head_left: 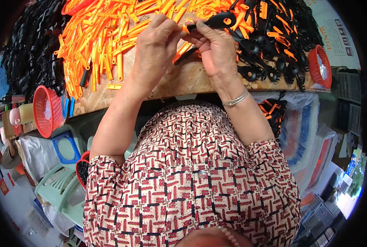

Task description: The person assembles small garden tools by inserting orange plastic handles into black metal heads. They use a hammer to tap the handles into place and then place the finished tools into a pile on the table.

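- The black spoon-shaped piece with a hole point(220, 19) is up in front of me, above the table, pinched between the thumb and fingers of my right hand point(217, 47).
- My left hand point(156, 47) meets it at the narrow end, fingertips pressed together; an orange bit shows there, but I cannot tell whether I'm gripping it.
- Just under my hands, a black piece point(186, 54) lies on the wooden table point(169, 87).
- Orange handles point(97, 45) crowd the left and run behind my hands, which hide part of them.
- Black pieces point(253, 72) press in by my right wrist, with orange strips scattered over them.
- A dark heap point(31, 53) fills the far left.
- 2 red baskets stand at the edges, the left basket point(46, 112) beside 2 blue strips point(69, 108), the right basket point(320, 68) past the black pieces.
- Below, left, is a pale green chair point(54, 187); right, plastic-wrapped bundles point(302, 136).
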### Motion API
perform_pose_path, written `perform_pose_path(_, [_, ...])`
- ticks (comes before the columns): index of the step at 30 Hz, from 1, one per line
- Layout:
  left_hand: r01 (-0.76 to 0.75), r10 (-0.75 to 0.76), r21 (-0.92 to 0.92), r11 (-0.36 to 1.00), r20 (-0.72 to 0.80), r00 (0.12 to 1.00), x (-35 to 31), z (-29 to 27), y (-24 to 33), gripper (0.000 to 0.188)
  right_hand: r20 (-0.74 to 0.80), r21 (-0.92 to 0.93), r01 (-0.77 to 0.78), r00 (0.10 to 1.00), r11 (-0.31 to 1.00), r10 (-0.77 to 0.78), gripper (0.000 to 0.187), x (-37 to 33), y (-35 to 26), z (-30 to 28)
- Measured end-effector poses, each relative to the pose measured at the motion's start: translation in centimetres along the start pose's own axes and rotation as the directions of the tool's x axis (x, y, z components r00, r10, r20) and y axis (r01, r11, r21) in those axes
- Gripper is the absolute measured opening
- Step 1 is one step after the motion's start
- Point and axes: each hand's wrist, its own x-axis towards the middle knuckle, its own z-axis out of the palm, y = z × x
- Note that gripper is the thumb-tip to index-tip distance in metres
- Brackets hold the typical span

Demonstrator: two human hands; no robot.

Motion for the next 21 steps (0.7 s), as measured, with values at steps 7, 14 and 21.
perform_pose_path(7, [0.293,-0.243,-0.254,0.922,0.212,0.947,0.1,-0.7,-0.6,0.035,-0.016,-0.142,0.141,0.989,0.98,-0.145,0.011,-0.7,-3.1,0.3])
perform_pose_path(14, [0.025,-0.061,0.517,0.855,0.053,0.997,3.6,-2.2,-12.9,0.022,-0.33,0.021,0.316,0.898,0.949,-0.292,0.008,3.6,-9.6,-5.9])
perform_pose_path(21, [-0.044,-0.205,0.691,0.721,0.274,0.94,6.2,-1.0,-15.4,0.023,-0.27,0.293,0.173,0.958,0.94,-0.092,0.029,6.0,-12.2,-7.8])
